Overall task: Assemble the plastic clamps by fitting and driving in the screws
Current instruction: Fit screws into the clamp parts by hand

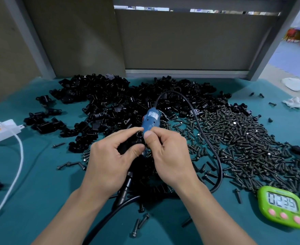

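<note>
Glossy black plastic clamps (pixel 110 103); dark metal screws (pixel 243 138); matt teal cloth (pixel 39 200).

A factory-style assembly bench: a teal-covered table (pixel 39 191) carries heaps of black plastic clamps (pixel 110 96) and loose screws (pixel 243 138). A corded blue electric screwdriver (pixel 151 119) and a green digital timer (pixel 282 207) sit among them, and grey partition panels (pixel 190 41) back the station.

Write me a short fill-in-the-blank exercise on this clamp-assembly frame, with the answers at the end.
1. The left hand grips a black plastic ____.
2. The electric screwdriver has a ____ body.
3. The green timer reads ____.
4. The big heap of screws lies on the person's ____ side.
Missing words: clamp; blue; 02:35; right.
</note>
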A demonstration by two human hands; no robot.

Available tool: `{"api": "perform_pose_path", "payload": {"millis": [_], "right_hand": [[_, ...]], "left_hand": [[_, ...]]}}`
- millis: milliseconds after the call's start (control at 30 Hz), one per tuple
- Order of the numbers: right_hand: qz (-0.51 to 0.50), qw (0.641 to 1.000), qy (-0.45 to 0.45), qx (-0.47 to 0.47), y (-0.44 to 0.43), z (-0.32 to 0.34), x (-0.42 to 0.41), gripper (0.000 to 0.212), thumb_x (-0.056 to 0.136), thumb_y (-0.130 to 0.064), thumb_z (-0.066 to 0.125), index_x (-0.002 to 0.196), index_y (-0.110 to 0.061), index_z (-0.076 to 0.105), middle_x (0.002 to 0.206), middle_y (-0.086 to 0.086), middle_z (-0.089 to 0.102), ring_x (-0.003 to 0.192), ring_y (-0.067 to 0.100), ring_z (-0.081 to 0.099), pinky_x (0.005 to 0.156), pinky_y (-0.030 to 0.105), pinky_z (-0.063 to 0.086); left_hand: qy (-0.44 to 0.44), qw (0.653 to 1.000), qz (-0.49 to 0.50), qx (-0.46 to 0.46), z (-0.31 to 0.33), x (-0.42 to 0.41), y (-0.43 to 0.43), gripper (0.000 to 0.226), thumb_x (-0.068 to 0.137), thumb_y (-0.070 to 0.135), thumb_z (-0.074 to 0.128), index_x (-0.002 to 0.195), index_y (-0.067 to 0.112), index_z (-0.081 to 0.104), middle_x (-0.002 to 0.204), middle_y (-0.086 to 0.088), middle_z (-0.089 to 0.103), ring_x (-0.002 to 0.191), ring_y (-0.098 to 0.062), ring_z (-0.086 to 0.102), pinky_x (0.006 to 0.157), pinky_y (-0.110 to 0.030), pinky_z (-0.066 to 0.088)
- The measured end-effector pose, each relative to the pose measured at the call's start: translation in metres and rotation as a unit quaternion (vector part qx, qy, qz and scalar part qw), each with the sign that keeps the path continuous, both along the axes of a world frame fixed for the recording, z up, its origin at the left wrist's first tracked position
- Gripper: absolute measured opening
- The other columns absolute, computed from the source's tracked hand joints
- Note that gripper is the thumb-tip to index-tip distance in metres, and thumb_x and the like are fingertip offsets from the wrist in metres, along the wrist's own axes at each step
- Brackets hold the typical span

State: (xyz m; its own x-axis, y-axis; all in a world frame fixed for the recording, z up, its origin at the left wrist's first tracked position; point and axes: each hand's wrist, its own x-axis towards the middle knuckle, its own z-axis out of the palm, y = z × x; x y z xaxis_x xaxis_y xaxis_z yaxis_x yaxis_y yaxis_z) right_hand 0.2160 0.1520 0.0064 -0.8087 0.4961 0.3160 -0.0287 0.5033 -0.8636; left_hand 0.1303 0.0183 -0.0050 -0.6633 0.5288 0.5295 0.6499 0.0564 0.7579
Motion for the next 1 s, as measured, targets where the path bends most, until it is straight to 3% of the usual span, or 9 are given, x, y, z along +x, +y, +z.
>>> {"api": "perform_pose_path", "payload": {"millis": [133,267,367,433,467,533,767,900,1000], "right_hand": [[0.008,1.0,-0.011,0.002,0.0,0.002,0.0,0.051,0.107,-0.037,0.052,0.059,-0.026,0.042,0.049,-0.014,0.04,0.048,0.005,0.038,0.049,0.019,0.03],[0.054,0.998,-0.018,-0.013,0.008,0.009,0.006,0.027,0.103,-0.03,0.058,0.076,-0.034,0.059,0.06,-0.005,0.065,0.052,0.005,0.053,0.055,0.022,0.044],[0.049,0.998,-0.034,-0.012,0.005,0.007,0.005,0.019,0.101,-0.02,0.058,0.087,-0.033,0.059,0.066,0.001,0.068,0.053,0.018,0.056,0.055,0.035,0.049],[0.044,0.998,-0.033,-0.019,0.003,0.004,0.003,0.021,0.102,-0.019,0.058,0.086,-0.031,0.06,0.064,-0.001,0.067,0.05,0.008,0.051,0.05,0.026,0.043],[0.041,0.998,-0.036,-0.015,0.002,0.003,0.003,0.021,0.103,-0.021,0.057,0.084,-0.031,0.06,0.063,-0.001,0.065,0.049,0.005,0.049,0.048,0.022,0.039],[0.028,0.999,-0.043,0.008,0.002,0.0,0.002,0.024,0.105,-0.026,0.056,0.081,-0.031,0.059,0.06,-0.003,0.06,0.05,0.004,0.047,0.048,0.021,0.038],[-0.02,0.994,-0.055,0.088,-0.002,-0.003,-0.002,0.045,0.108,-0.035,0.047,0.064,-0.029,0.04,0.058,-0.021,0.051,0.056,0.006,0.046,0.054,0.02,0.036],[0.005,0.998,-0.052,0.045,0.002,-0.003,-0.001,0.044,0.107,-0.036,0.049,0.064,-0.027,0.044,0.055,-0.015,0.051,0.053,0.007,0.045,0.051,0.02,0.034],[0.052,0.998,-0.042,-0.001,0.008,-0.001,0.003,0.025,0.103,-0.032,0.056,0.079,-0.029,0.057,0.063,-0.006,0.063,0.054,0.005,0.053,0.054,0.02,0.04]], "left_hand": [[0.016,1.0,0.007,-0.015,-0.003,0.0,0.0,0.031,0.09,0.038,0.074,0.121,0.042,0.07,0.102,0.04,0.07,0.093,0.016,0.066,0.08,-0.005,0.049],[0.009,1.0,0.025,-0.018,-0.003,-0.006,0.0,0.029,0.092,0.042,0.073,0.116,0.056,0.065,0.102,0.044,0.067,0.098,0.014,0.067,0.082,-0.004,0.048],[-0.026,0.999,0.029,-0.024,-0.009,-0.007,0.0,0.029,0.088,0.049,0.072,0.117,0.05,0.07,0.078,0.03,0.072,0.066,0.002,0.067,0.061,-0.007,0.048],[-0.041,0.998,0.029,-0.022,-0.011,-0.006,0.0,0.03,0.083,0.055,0.068,0.112,0.056,0.07,0.064,0.006,0.07,0.049,-0.018,0.059,0.048,-0.026,0.048],[-0.045,0.998,0.027,-0.02,-0.012,-0.006,0.0,0.028,0.082,0.058,0.067,0.109,0.062,0.069,0.063,-0.002,0.069,0.05,-0.029,0.059,0.049,-0.036,0.049],[-0.045,0.999,0.022,-0.017,-0.012,-0.006,0.0,0.025,0.084,0.06,0.069,0.107,0.069,0.065,0.066,-0.003,0.071,0.051,-0.032,0.06,0.05,-0.041,0.05],[-0.002,1.0,0.001,-0.022,-0.008,-0.006,0.001,0.028,0.089,0.053,0.071,0.109,0.071,0.062,0.09,0.031,0.072,0.069,0.008,0.066,0.061,-0.005,0.047],[0.026,0.999,0.004,-0.025,-0.005,-0.005,0.001,0.036,0.088,0.046,0.071,0.111,0.072,0.061,0.104,0.039,0.069,0.095,0.011,0.067,0.079,-0.003,0.048],[0.005,1.0,0.009,-0.011,-0.007,-0.008,0.001,0.029,0.089,0.05,0.074,0.115,0.062,0.067,0.109,0.04,0.069,0.108,0.013,0.065,0.091,-0.006,0.048]]}}
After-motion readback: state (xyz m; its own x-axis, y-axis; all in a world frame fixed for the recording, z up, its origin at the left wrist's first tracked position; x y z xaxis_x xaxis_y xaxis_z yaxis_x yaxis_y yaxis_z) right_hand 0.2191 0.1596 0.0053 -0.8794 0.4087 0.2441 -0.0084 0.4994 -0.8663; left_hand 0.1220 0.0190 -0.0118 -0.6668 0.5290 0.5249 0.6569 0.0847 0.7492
